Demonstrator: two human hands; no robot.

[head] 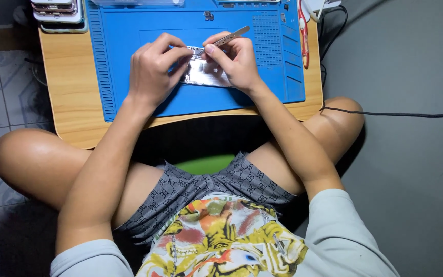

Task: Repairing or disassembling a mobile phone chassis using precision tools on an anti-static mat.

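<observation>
My right hand point(237, 64) pinches thin metal tweezers point(226, 38), and my left hand point(152, 69) holds down the open phone point(203, 74) on the blue mat point(129, 31). The phone's insides are showing, so it is already open. I think the small fixing inside is not done yet.

"What's carrying everything?"

"A small low table with a light wooden top point(73, 97), standing on the floor, grey on one side and patterned tile on the other."

"And directly on it?"

"A blue rubber work mat with ridged edges point(124, 61) covers most of the top. A stack of phones point(57, 13) lies at the far left corner, just beside the mat."
</observation>
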